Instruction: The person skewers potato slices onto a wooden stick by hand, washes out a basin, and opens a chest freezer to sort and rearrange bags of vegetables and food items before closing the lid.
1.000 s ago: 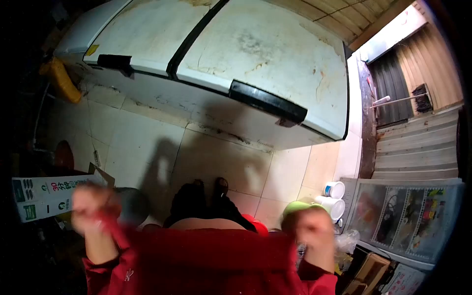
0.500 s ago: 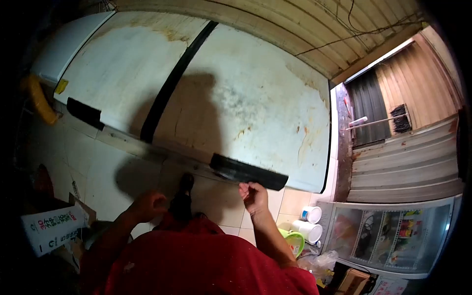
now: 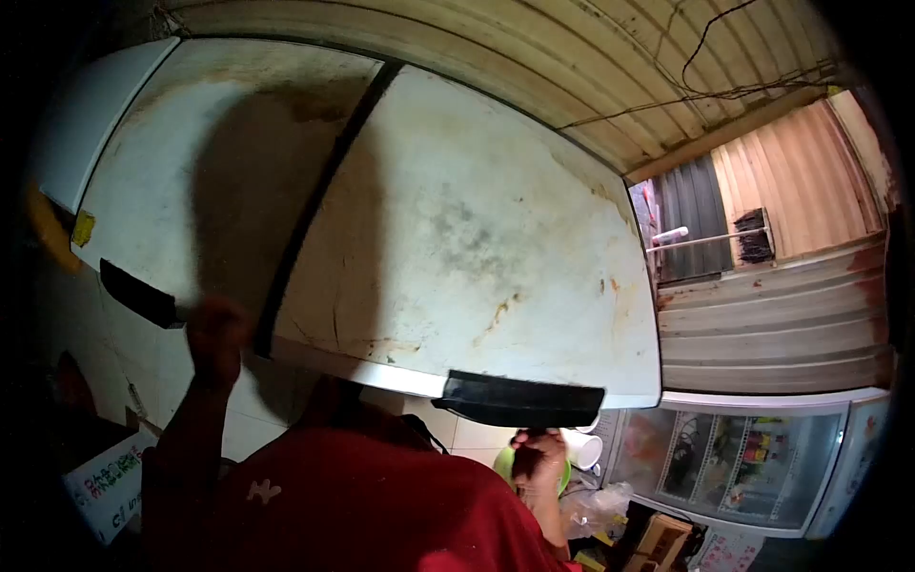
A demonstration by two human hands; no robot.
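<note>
Both freezer handles [image 3: 522,400] now had a hand near: left hand [image 3: 217,336], just risen, fingers too blurred to tell; right hand [image 3: 538,461], curled beneath, grip unclear

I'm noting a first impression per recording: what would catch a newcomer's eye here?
Two broad, stained white lids with black handles dominate the middle. The right hand shows just below the handle at right, and the blurred left hand beside the one at left. A red shirt fills the bottom centre.
</note>
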